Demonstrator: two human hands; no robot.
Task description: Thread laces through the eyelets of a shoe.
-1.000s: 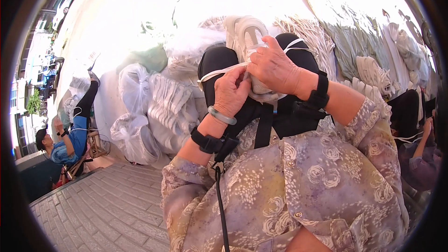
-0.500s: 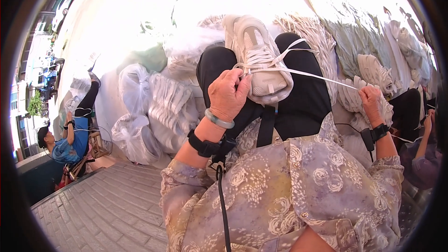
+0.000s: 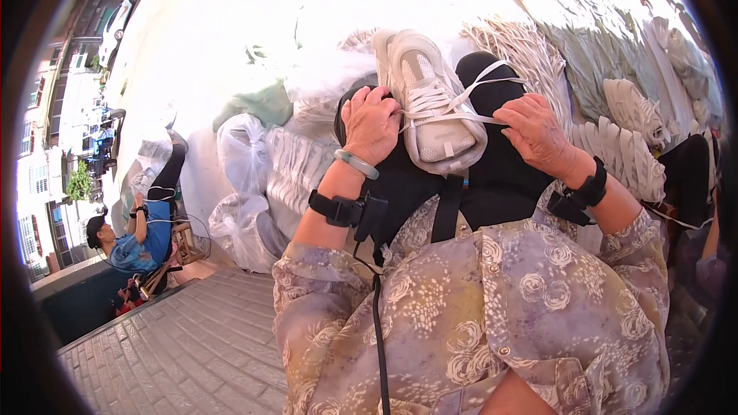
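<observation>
On the person's black-clad lap lies a pale sneaker, sole down and toe pointing away, with heaps of white laces spread to the right and clear plastic bags of more to the left. The left hand rests against the shoe's side, fingers curled on its edge — the right hand sits just beside the heel, fingertips pinched together on the white shoelace that runs taut across the upper.
</observation>
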